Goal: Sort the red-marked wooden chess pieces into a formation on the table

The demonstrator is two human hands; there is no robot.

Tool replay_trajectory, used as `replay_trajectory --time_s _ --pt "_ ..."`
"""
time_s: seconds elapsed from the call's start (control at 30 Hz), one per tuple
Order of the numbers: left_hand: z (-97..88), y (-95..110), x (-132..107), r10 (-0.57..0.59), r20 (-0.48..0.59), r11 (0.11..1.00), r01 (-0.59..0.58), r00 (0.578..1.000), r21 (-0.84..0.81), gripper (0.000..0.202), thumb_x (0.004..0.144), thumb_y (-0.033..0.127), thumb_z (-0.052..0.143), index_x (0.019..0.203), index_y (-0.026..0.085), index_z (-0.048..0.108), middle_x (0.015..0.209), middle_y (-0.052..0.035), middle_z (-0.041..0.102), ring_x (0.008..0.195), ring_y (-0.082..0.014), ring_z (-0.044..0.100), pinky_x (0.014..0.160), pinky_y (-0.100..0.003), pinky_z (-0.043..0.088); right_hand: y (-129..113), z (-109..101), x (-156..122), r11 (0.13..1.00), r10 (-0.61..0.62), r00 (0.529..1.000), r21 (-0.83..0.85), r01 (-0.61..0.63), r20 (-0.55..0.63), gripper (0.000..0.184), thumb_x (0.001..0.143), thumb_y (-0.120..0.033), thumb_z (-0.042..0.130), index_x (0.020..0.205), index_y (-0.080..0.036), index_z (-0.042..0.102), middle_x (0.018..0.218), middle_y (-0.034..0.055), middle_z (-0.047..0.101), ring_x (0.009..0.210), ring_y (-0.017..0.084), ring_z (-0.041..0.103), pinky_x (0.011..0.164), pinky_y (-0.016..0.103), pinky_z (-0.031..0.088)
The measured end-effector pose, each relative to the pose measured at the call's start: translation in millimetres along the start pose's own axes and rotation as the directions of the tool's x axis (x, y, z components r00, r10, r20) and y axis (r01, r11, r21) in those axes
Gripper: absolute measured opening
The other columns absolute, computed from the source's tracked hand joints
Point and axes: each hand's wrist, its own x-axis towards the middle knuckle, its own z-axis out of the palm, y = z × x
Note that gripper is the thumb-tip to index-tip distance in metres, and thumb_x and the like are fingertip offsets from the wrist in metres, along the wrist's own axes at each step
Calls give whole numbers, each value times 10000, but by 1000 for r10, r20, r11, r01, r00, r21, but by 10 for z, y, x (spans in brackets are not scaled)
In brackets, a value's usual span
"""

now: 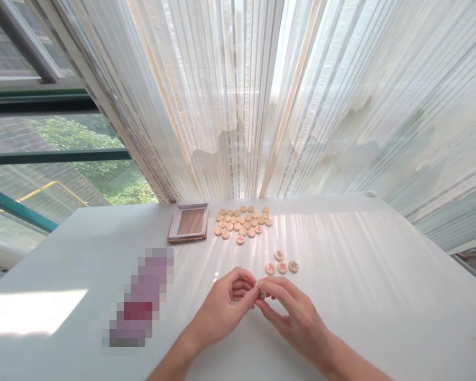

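The left hand point(226, 307) and right hand point(297, 317) are together pinching a small round pale wooden disc point(261, 292) between their fingertips, equally close to it, just nearside of four matching discs point(281, 263) on the white bench point(381, 275).

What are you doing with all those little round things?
A person's left hand and right hand meet at the fingertips over a white table, pinching a small round wooden disc that is mostly hidden. Just beyond the hands lie four pale wooden discs with red or dark marks facing up. Farther back is a bunch of plain-faced wooden discs, one showing a red mark, next to a shallow open brown box.
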Motion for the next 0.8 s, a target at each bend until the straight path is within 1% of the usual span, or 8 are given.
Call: replay_trajectory --time_s 0.13,0.27,0.4,0.47,0.63,0.8 --pt "-18 -81 15 -2 -10 998 1 1000 -60 214 918 374 648 979 170 628 891 -69 705 873 -201 695 784 -321 583 13 22 -6 1000 6 1000 13 -7 25 403 919 -104 594 1284 -272 553 1101 85 678 945 208 690 813 323 619" --pt "-69 -94 10 -12 -9 997 11 1000 -76 219 918 370 652 988 162 651 897 -73 709 868 -204 698 780 -335 595 17 20 -7 1000 3 1000 -16 -3 -21 408 914 -104 595 1281 -282 574 1091 79 695 948 214 699 800 331 628" --pt "-76 -90 -20 15 20 998 -14 1000 -53 248 895 322 692 1097 181 657 1020 -90 727 979 -224 701 903 -374 580 4 -4 -5 1000 22 999 -10 -22 -44 413 915 -114 607 1291 -284 577 1070 72 710 916 206 701 768 325 628" --pt "-67 -80 -32 25 35 998 -23 999 -50 283 892 308 700 1143 190 644 1036 -89 735 1008 -228 703 945 -387 567 -10 -16 2 1000 24 998 -1 -24 -49 414 923 -113 595 1301 -281 572 1064 72 716 908 202 703 763 321 626" --pt "-49 -43 -43 51 27 998 -50 998 -48 300 905 322 686 1157 171 624 1011 -93 751 991 -241 721 934 -393 568 -35 -23 27 998 25 998 54 -23 -53 395 937 -94 558 1297 -255 572 1065 74 728 928 197 706 732 301 617" --pt "-55 -42 -62 43 11 999 -43 999 -21 294 904 318 688 1146 178 600 1004 -87 759 1002 -239 721 935 -381 558 -54 -10 19 987 110 992 124 -102 -62 348 928 -106 593 1250 -235 606 1012 54 742 835 167 716 765 288 615"
